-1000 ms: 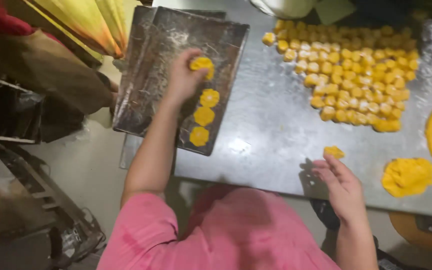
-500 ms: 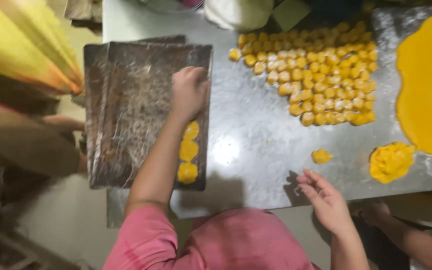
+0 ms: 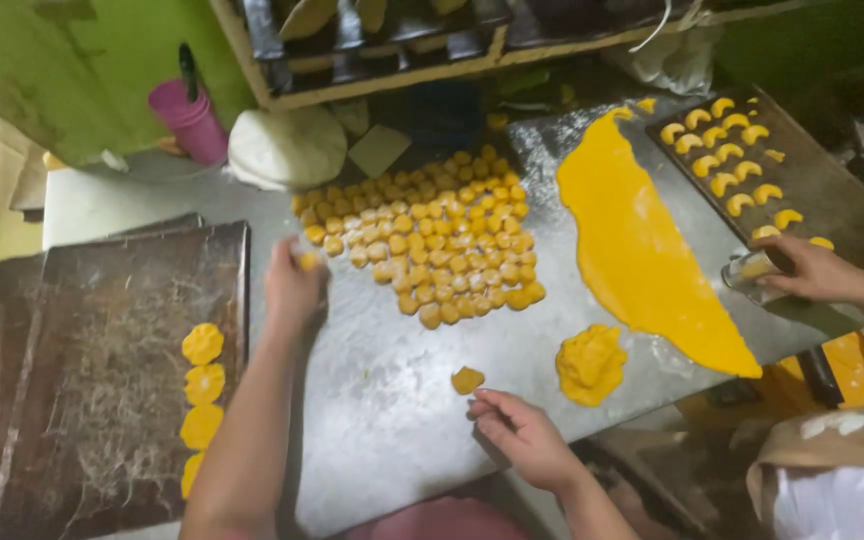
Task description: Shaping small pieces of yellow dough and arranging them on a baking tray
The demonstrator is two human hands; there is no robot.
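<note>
**Dough balls going from the table heap**

The left hand [image 3: 294, 285] is pinching a small yellow dough ball [image 3: 307, 261] in curled fingers, just beside the heap of dough balls [image 3: 422, 245] on the metal table [image 3: 382, 400]. The right hand [image 3: 522, 435] is resting loosely open, holding nothing, near a flattened dough piece [image 3: 467, 379]. Four pressed discs [image 3: 200, 395] are lying on the dark tray [image 3: 102, 380] to the left. Another person's hand [image 3: 817, 270] is gripping a cutter [image 3: 752, 268] beside the rolled dough sheet [image 3: 642, 250].
</note>
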